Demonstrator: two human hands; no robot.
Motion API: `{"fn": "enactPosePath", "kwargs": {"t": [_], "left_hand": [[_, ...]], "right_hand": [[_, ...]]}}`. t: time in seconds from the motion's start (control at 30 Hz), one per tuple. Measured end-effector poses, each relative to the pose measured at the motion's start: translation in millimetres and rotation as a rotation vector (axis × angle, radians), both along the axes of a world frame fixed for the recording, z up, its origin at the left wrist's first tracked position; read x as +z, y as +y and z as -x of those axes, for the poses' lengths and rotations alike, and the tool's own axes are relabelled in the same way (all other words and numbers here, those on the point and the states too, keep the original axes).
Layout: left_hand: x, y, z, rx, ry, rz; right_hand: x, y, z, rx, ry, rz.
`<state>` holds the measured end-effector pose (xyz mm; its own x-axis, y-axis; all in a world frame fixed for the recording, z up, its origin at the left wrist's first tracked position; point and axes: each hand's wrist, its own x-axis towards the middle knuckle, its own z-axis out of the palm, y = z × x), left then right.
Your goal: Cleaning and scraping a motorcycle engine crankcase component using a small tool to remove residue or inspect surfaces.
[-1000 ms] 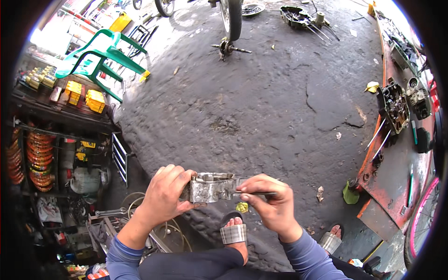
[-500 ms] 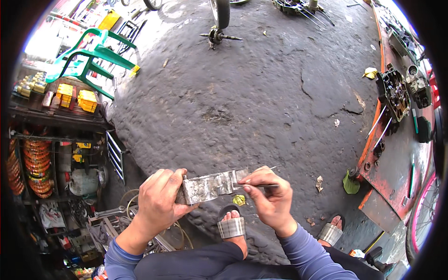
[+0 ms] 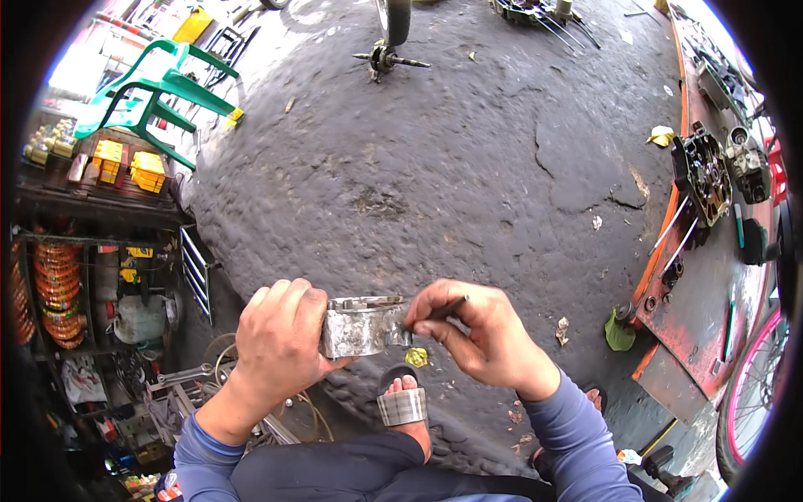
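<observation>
Closed around the left end of a worn, silvery metal engine part (image 3: pixel 358 331), my left hand (image 3: pixel 280 341) holds it above my lap. The part has a curved outer wall and a hollow upper side. My right hand (image 3: pixel 489 339) pinches a thin dark rod-like tool (image 3: pixel 452 307) between thumb and fingers, right against the part's right end. The tool's tip is hidden behind my fingers, so I cannot tell whether it touches the metal.
A red workbench (image 3: pixel 686 335) with an opened engine casing (image 3: pixel 704 174) runs along the right. On the far floor lies a shaft-like part (image 3: pixel 385 61). At left are a green plastic chair (image 3: pixel 150 92) and a shelf (image 3: pixel 92 209). A pink-rimmed wheel (image 3: pixel 740 410) stands lower right.
The metal part has tilted so its hollow upper side shows more. My right hand has turned, and the tool now points up and right. The right foot has drawn back.
</observation>
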<state>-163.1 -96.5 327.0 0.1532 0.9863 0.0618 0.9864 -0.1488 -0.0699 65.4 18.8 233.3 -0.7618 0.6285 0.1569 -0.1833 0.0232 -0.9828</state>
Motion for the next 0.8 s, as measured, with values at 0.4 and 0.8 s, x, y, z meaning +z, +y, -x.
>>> {"fn": "enactPosePath", "kwargs": {"t": [0.4, 0.8], "left_hand": [[-4.9, 19.4, 8.4, -0.004, -0.018, -0.073], [-5.6, 48.6, 21.7, -0.222, -0.036, -0.127]], "right_hand": [[-2.2, 6.9, 4.8, 0.025, 0.043, -0.063], [-1.0, 19.6, 5.4, 0.002, 0.087, -0.275]]}}
